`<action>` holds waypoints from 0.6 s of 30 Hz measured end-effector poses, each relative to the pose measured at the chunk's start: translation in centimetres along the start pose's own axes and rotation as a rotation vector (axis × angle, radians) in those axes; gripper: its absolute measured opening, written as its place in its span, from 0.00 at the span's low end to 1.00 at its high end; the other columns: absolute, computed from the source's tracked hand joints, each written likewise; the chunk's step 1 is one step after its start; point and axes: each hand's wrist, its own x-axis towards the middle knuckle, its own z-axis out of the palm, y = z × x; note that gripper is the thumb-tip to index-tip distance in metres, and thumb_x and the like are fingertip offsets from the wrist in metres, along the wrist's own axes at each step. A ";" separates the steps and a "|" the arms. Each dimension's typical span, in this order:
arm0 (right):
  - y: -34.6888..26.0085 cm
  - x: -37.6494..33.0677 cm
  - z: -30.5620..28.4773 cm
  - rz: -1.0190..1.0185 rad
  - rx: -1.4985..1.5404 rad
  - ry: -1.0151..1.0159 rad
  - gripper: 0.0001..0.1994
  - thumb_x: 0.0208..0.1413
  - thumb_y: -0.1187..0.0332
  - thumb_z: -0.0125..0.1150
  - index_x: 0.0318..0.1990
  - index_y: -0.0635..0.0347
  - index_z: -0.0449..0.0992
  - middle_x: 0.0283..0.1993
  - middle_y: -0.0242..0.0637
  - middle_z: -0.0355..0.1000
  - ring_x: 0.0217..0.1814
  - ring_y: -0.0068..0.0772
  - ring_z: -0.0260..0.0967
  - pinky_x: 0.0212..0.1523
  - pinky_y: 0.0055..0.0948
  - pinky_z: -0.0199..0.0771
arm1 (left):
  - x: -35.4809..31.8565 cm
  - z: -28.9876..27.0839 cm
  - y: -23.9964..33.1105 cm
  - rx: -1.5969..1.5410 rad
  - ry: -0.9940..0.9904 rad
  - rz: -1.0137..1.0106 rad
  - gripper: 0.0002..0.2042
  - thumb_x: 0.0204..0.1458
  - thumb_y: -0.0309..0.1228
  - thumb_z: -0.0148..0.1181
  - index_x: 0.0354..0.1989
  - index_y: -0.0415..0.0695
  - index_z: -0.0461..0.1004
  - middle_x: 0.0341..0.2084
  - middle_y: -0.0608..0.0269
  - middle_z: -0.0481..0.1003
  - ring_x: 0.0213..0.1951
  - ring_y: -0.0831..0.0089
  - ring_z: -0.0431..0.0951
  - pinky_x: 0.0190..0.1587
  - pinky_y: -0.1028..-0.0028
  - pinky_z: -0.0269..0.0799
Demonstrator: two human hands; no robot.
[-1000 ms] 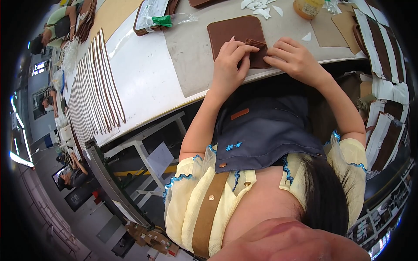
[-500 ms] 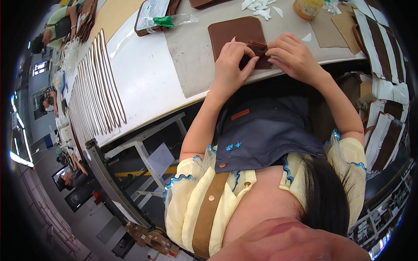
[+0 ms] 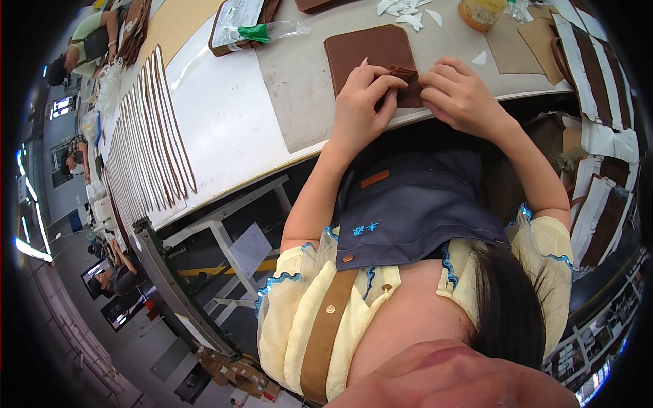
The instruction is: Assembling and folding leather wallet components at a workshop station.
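Observation:
A square brown leather panel (image 3: 369, 51) lies near the table's front edge. Over its near right part is a smaller folded brown leather piece (image 3: 404, 71), its upper edge raised. My left hand (image 3: 364, 102) is closed on that piece from the left, thumb and forefinger pinching it and the other fingers resting over the panel. From the right, my right hand (image 3: 462, 96) has its fingers curled together at the piece's right edge. My fingers hide part of the fold, and I cannot make out exactly what the right fingertips grip.
White scraps (image 3: 411, 13) and a jar of yellowish contents (image 3: 481, 12) stand beyond the panel. A leather stack with a green-ended plastic bag (image 3: 255, 32) lies at the far left. Long thin strips (image 3: 146, 136) line the table's left; brown and white panels (image 3: 592, 75) hang at right.
My left thumb has drawn in slightly under the forefinger. My right fingers have shifted a little to the right and curled more, while the leather panel stays in place.

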 end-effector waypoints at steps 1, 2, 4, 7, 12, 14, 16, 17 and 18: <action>0.0 0.0 0.0 0.000 0.000 0.000 0.11 0.49 0.73 0.71 0.38 0.60 0.75 0.46 0.35 0.74 0.52 0.39 0.74 0.65 0.42 0.73 | 0.0 0.1 0.2 0.003 0.009 -0.002 0.08 0.53 0.21 0.69 0.41 0.45 0.85 0.38 0.57 0.78 0.45 0.55 0.80 0.70 0.49 0.72; -0.1 0.1 0.0 0.003 -0.010 0.002 0.11 0.49 0.73 0.71 0.38 0.60 0.75 0.45 0.35 0.74 0.52 0.39 0.74 0.66 0.42 0.72 | 0.0 0.1 0.3 0.007 0.019 -0.004 0.08 0.52 0.22 0.69 0.40 0.45 0.85 0.38 0.58 0.78 0.45 0.55 0.79 0.70 0.49 0.72; -0.2 0.2 -0.1 0.005 -0.020 0.004 0.11 0.49 0.73 0.72 0.38 0.60 0.75 0.45 0.36 0.74 0.51 0.39 0.74 0.66 0.43 0.72 | 0.1 0.1 0.3 0.011 0.014 0.003 0.08 0.52 0.23 0.71 0.41 0.45 0.85 0.38 0.58 0.78 0.45 0.55 0.79 0.70 0.49 0.71; -0.4 0.5 -0.2 0.029 -0.007 0.008 0.12 0.49 0.73 0.71 0.39 0.60 0.76 0.45 0.36 0.74 0.51 0.40 0.74 0.67 0.43 0.71 | 0.1 0.0 0.4 0.026 0.005 0.017 0.09 0.50 0.25 0.74 0.41 0.46 0.85 0.38 0.58 0.78 0.46 0.55 0.79 0.70 0.48 0.71; -0.5 1.0 -0.2 0.053 -0.016 0.054 0.11 0.52 0.73 0.71 0.41 0.60 0.76 0.45 0.37 0.75 0.53 0.40 0.74 0.68 0.42 0.71 | 0.0 0.1 0.3 0.046 -0.004 0.026 0.11 0.49 0.29 0.77 0.41 0.47 0.84 0.39 0.59 0.78 0.46 0.54 0.79 0.70 0.48 0.70; -0.3 0.9 -0.2 0.055 -0.012 0.049 0.10 0.53 0.72 0.71 0.41 0.60 0.77 0.45 0.36 0.75 0.53 0.39 0.74 0.68 0.42 0.71 | 0.0 0.2 0.4 0.058 -0.006 0.029 0.13 0.48 0.30 0.78 0.42 0.47 0.84 0.40 0.59 0.78 0.47 0.54 0.78 0.70 0.47 0.70; -0.1 0.8 -0.2 0.056 -0.008 0.043 0.10 0.54 0.72 0.71 0.41 0.59 0.77 0.45 0.36 0.75 0.53 0.39 0.74 0.68 0.42 0.70 | 0.0 0.2 0.3 0.064 -0.007 0.033 0.13 0.48 0.30 0.78 0.42 0.47 0.84 0.41 0.59 0.78 0.47 0.54 0.78 0.71 0.48 0.70; 0.0 0.8 -0.3 0.058 -0.013 0.055 0.09 0.55 0.71 0.71 0.41 0.59 0.77 0.45 0.36 0.75 0.53 0.39 0.74 0.68 0.42 0.70 | 0.0 0.2 0.2 0.070 -0.008 0.036 0.13 0.48 0.30 0.78 0.42 0.47 0.84 0.41 0.59 0.78 0.47 0.54 0.78 0.71 0.48 0.70; 0.1 0.7 -0.4 0.060 -0.017 0.067 0.09 0.56 0.71 0.71 0.41 0.59 0.77 0.45 0.35 0.75 0.53 0.39 0.75 0.68 0.42 0.70 | 0.0 0.2 0.2 0.070 -0.007 0.035 0.13 0.48 0.30 0.78 0.42 0.47 0.84 0.41 0.59 0.78 0.47 0.54 0.78 0.71 0.48 0.70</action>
